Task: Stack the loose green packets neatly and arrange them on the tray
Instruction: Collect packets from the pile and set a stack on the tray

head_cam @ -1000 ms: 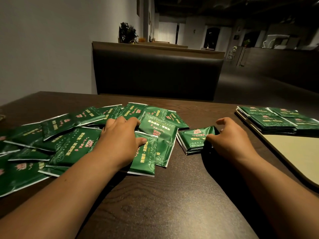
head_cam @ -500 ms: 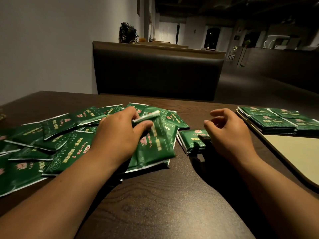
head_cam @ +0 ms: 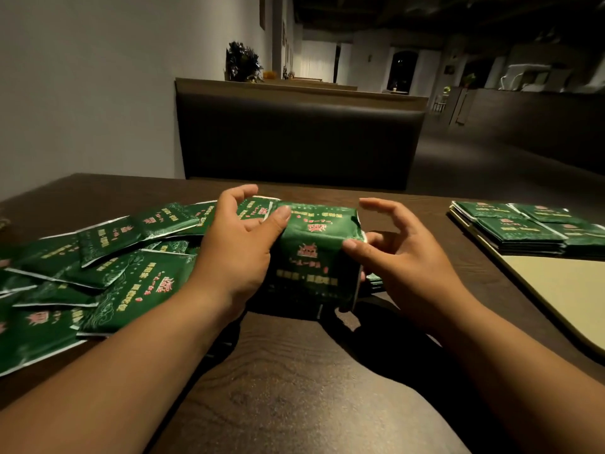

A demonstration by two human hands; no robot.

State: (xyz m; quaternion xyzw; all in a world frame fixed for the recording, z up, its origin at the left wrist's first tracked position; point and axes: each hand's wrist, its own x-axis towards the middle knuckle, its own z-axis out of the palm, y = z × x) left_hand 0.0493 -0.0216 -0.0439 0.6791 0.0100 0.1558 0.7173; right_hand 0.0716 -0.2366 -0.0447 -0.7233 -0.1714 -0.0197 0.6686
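Head view. A dark wooden table [head_cam: 294, 388] fills the lower frame. At the right edge lies a pale tray [head_cam: 563, 290], its rounded near corner running out of the picture; on its far end, at middle right, sit stacked green packets [head_cam: 520, 229] in neat low piles set edge to edge, while the near part of the tray is bare. At centre, the left hand [head_cam: 239, 253] grips a green packet [head_cam: 314, 257] held above the table, thumb pressed on its upper face and fingers curled behind its left edge. The right hand [head_cam: 406, 257] meets the same packet at its right edge: the thumb tip touches the edge and a lower finger lies against it, while the upper fingers are spread apart and curved in the air. Whether this is one packet or several pressed together cannot be told. Beneath the held packet's right corner, the edge of a small pile [head_cam: 375, 280] shows on the table. At middle and lower left, loose green packets [head_cam: 124, 273] lie overlapping at mixed angles, reaching the frame's left border. Bare table lies between the hands and the tray, and across the whole near foreground. Beyond the far table edge stands a dark bench back [head_cam: 294, 142].
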